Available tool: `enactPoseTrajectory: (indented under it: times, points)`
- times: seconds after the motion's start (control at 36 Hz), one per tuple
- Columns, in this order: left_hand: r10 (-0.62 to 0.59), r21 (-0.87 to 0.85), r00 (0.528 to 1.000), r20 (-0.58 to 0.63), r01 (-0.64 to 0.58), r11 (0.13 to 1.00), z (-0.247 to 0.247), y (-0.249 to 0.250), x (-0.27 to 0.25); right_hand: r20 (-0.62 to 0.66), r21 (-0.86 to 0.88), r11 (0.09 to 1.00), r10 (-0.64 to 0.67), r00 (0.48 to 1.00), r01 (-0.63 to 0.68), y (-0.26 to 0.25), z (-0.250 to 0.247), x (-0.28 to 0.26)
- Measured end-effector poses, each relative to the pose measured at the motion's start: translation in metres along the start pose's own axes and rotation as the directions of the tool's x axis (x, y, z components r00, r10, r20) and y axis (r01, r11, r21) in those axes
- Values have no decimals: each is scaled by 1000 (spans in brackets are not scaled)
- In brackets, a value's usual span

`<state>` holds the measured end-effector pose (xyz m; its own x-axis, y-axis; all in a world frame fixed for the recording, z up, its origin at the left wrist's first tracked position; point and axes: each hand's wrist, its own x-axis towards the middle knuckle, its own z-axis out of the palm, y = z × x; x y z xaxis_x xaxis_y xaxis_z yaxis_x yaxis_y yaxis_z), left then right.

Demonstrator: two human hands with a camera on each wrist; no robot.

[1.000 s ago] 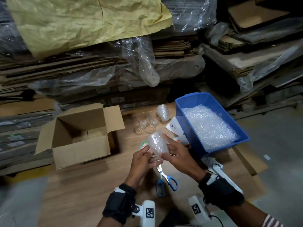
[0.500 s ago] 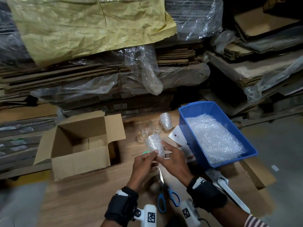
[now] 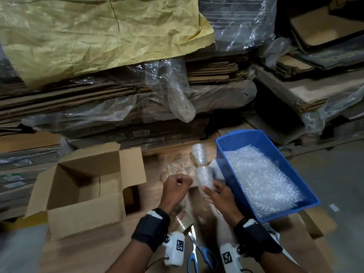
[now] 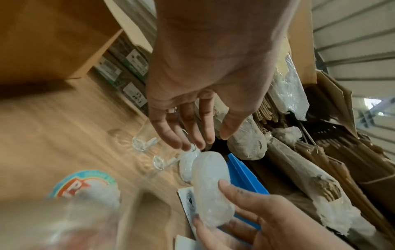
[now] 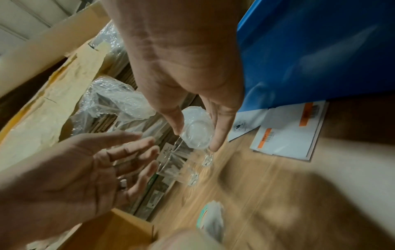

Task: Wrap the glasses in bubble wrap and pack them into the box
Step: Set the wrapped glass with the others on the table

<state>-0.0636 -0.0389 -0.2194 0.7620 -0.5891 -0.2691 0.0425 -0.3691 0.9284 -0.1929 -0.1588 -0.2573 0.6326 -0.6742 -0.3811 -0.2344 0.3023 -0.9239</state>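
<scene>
The right hand pinches a bubble-wrapped glass between thumb and fingers above the wooden surface; the left hand hangs beside it, fingers spread, holding nothing. The bundle looks light, cushioned but slippery and breakable, so it seems best gripped around its middle. Only the head view shows the open box on the left; the right wrist view alone shows the glass's base.

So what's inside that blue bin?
The blue bin holds a pile of bubble wrap covering most of its floor. Anything beneath the wrap is hidden.
</scene>
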Motion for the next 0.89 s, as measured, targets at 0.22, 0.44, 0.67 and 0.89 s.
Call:
enactPoseTrajectory:
  times: [0.22,0.44,0.67,0.89]
  points:
    - [94,260,992,-83,-69,963,2,-4,44,-169,-241,971,-44,985,3,24,-10,38]
    - [69,283,995,-70,-46,958,10,-16,42,-166,-276,961,-33,986,-15,32,-2,58]
    - [41,260,994,-101,-14,965,7,-27,34,-241,-293,956,-38,970,-36,48,8,73]
    - [3,234,989,-147,32,972,1,-39,30,-215,-411,911,-76,974,-20,49,5,71]
